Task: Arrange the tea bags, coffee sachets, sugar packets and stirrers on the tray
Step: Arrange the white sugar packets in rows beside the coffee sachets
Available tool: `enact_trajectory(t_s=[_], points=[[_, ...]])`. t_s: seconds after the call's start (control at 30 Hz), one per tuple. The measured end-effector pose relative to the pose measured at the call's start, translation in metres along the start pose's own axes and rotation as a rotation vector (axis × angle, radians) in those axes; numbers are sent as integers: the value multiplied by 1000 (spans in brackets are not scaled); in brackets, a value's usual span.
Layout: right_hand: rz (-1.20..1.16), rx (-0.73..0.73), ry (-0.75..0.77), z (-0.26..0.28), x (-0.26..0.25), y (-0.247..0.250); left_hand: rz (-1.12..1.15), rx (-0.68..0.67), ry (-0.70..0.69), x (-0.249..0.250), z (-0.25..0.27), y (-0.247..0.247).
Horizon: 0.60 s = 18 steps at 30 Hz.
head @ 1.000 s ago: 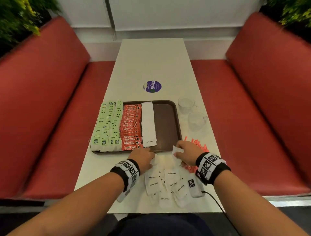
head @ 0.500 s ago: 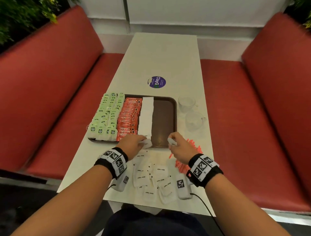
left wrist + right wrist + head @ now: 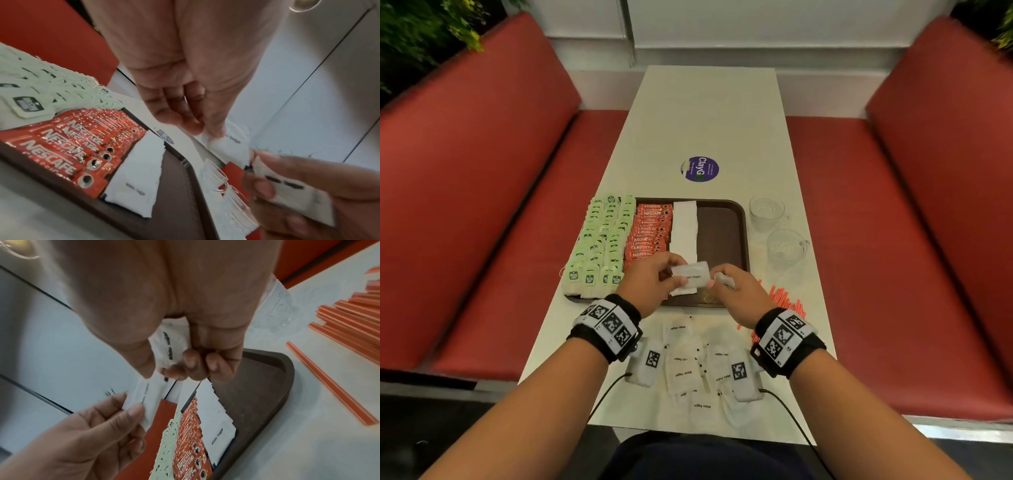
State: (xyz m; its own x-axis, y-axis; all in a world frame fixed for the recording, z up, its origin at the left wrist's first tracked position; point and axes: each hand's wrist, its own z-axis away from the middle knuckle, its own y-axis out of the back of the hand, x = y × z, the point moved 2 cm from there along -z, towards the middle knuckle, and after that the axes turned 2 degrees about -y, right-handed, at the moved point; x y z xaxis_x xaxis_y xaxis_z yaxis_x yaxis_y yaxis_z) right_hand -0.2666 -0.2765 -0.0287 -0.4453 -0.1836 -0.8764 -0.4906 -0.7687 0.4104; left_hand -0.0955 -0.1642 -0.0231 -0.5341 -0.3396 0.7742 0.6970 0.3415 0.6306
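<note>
Hands [image 3: 650, 281] [image 3: 739, 294] pinch two sugar packets [image 3: 693, 274] [image 3: 167, 345] (one each).

Brown tray [image 3: 722, 219] – green tea bags [image 3: 602, 240], orange stirrers [image 3: 787, 303]

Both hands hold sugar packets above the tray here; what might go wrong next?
The left hand only pinches its packet by an edge, so it may slip. Setting it down could nudge the overlapped sugar row askew. The right hand is near the glass cups; a wide move might knock one.
</note>
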Motion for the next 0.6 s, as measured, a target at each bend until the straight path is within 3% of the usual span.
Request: enact_trajectory(t_s=[0.1,0.23,0.3,0.47,0.6], points=[[-87,19,-101,-6,5,1,-95,61,96,-18,-19,5],[-180,37,-132,-12,5,4,-260,-97,175,-45,-36,-16],[-216,61,-153,-14,3,5,-326,-154,173,-55,-41,-27],[-209,98,-167,-16,7,5,-438,-137,166,-64,-49,-36],[-220,110,-185,-14,7,5,-536,-78,34,-66,-51,-39]])
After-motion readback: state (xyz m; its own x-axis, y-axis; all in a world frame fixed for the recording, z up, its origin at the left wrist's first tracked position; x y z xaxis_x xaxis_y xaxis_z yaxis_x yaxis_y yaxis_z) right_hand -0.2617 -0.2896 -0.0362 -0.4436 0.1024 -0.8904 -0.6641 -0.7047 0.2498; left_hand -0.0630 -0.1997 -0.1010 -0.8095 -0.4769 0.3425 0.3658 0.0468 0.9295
